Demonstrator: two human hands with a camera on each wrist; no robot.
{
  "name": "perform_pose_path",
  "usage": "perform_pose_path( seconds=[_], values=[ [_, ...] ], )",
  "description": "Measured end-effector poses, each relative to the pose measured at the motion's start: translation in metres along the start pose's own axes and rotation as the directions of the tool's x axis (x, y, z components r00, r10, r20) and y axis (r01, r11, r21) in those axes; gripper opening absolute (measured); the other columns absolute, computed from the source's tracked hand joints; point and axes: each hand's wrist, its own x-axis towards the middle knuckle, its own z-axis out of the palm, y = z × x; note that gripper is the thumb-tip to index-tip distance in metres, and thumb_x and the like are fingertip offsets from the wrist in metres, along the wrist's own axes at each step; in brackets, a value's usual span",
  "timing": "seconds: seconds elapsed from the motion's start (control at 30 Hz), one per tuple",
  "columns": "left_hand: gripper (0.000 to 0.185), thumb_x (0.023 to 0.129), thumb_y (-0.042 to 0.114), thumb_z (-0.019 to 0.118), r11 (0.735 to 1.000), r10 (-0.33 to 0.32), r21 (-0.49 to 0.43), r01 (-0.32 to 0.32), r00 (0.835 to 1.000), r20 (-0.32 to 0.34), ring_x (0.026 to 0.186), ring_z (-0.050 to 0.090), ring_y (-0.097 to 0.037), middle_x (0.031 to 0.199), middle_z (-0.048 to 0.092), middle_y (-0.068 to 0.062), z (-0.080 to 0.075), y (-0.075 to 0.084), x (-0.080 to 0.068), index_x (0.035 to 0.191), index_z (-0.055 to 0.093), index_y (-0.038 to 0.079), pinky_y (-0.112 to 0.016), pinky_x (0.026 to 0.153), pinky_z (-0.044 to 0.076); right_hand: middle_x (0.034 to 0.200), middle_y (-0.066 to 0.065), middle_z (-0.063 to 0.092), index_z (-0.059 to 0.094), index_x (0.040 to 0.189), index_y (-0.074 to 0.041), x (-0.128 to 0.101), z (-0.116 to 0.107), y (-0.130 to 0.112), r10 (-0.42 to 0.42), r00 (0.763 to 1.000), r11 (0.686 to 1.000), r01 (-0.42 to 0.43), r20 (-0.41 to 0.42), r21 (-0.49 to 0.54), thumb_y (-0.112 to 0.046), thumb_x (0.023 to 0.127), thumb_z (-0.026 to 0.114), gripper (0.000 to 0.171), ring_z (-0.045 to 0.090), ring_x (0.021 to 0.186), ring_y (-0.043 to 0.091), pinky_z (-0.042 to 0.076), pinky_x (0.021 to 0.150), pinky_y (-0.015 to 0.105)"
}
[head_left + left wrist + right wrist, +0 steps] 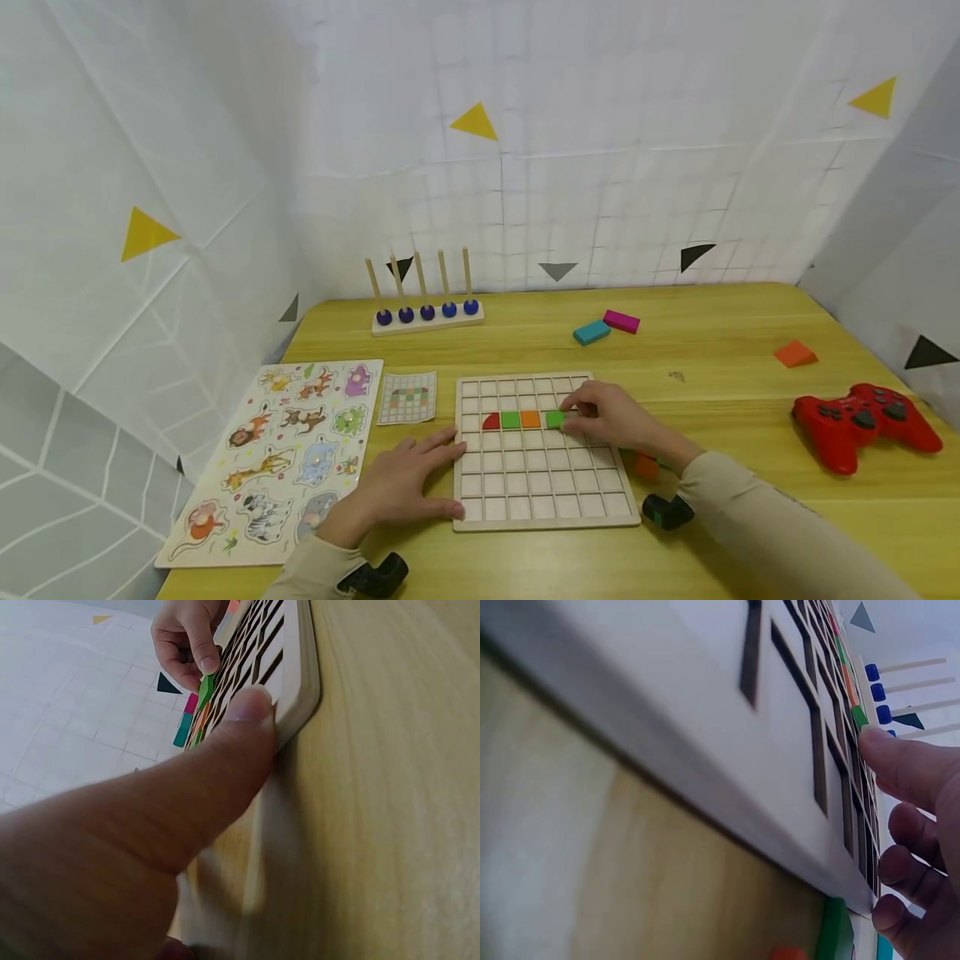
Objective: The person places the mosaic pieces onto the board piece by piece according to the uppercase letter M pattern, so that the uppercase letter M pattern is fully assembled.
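A wooden grid board (547, 526) lies on the table in the head view. One row holds a red rounded piece (491, 422), a green square (511, 420) and an orange square (530, 419). Beside the orange one, my right hand (618, 419) pinches a green square tile (554, 420) between thumb and fingers; it appears tilted in the left wrist view. My left hand (408, 481) lies at the board's left edge with fingers spread. In the left wrist view its thumb (217, 761) presses on the board's near corner.
A small pattern card (407, 418) and an animal puzzle board (367, 377) lie left. Behind stands a peg rack (431, 322) with blue beads. Teal (592, 333) and magenta (622, 322) blocks are farther back. Loose pieces (647, 467), an orange piece (795, 354) and a red game controller (862, 425) lie right.
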Motion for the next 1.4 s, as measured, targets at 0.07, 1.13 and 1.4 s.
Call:
perform_pose_path(
  seconds=[0.07, 1.13, 1.4],
  values=[
    [0.081, 0.080, 0.071, 0.064, 1.000, 0.001, -0.001, -0.001, 1.000, 0.000, 0.126, 0.052, -0.031, 0.161, 0.034, 0.004, 0.000, 0.000, 0.000, 0.148, 0.045, 0.032, -0.047, 0.083, 0.048, 0.077, -0.008, 0.054, 0.073, 0.104, -0.012, 0.001, 0.001, -0.001, 0.009, 1.000, 1.000, -0.009, -0.010, 0.004, -0.024, 0.087, 0.076, 0.022, 0.044, 0.070, 0.004, 0.037, 0.062, 0.021],
    [0.081, 0.080, 0.071, 0.064, 1.000, 0.020, 0.004, -0.020, 1.000, -0.003, 0.123, 0.053, -0.031, 0.161, 0.034, 0.003, 0.002, 0.000, 0.000, 0.148, 0.045, 0.031, -0.047, 0.085, 0.049, 0.078, -0.003, 0.055, 0.075, 0.111, -0.007, -0.010, -0.021, 0.004, 0.093, 0.991, 0.995, -0.095, -0.099, -0.017, -0.022, 0.089, 0.074, 0.026, 0.043, 0.067, 0.007, 0.036, 0.057, 0.022],
    [0.082, 0.080, 0.071, 0.063, 1.000, 0.011, -0.004, -0.011, 1.000, 0.000, 0.127, 0.052, -0.034, 0.161, 0.034, 0.002, 0.000, 0.000, -0.002, 0.148, 0.045, 0.030, -0.049, 0.085, 0.050, 0.074, -0.003, 0.052, 0.077, 0.104, -0.007, -0.044, -0.058, 0.031, 0.173, 0.974, 0.979, -0.186, -0.149, -0.082, -0.020, 0.091, 0.071, 0.020, 0.041, 0.065, 0.006, 0.033, 0.057, 0.022]
  ],
)
